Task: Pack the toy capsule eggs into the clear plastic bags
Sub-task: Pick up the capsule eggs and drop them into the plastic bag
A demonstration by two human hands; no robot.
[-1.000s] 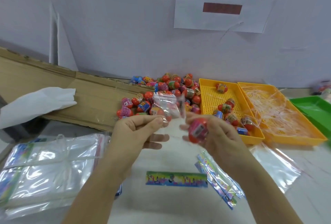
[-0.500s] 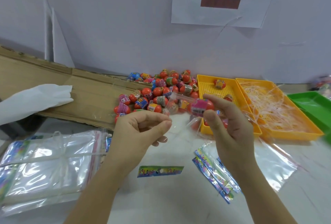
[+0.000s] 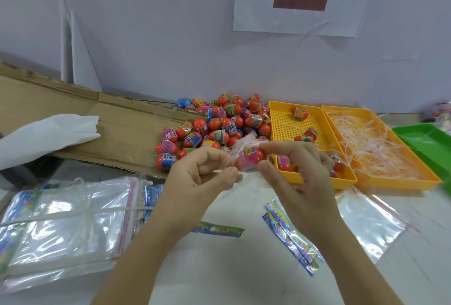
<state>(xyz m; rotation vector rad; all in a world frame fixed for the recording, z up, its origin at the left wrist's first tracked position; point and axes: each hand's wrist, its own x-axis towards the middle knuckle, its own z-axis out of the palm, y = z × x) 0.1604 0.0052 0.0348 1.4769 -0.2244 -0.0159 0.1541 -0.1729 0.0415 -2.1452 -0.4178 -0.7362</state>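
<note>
A small clear plastic bag (image 3: 240,145) is held between my two hands above the table. A red capsule egg with a pink label (image 3: 250,157) sits at the bag's mouth, partly inside the plastic. My left hand (image 3: 200,177) pinches the bag's left edge with thumb and forefinger. My right hand (image 3: 295,173) grips the egg and the bag's right side between thumb and forefinger. Behind the hands lies a heap of red capsule eggs (image 3: 219,125).
A yellow perforated tray (image 3: 284,121) holds several eggs; a second yellow tray (image 3: 412,177) holds plastic strips, with a green tray (image 3: 427,143) beyond. A tied stack of clear bags (image 3: 66,217) lies at left. Colourful header cards (image 3: 290,234) and flattened cardboard (image 3: 109,129) lie on the table.
My right hand has brought the pink-labelled egg from beside the bag into its mouth. Both hands have closed together around the bag.
</note>
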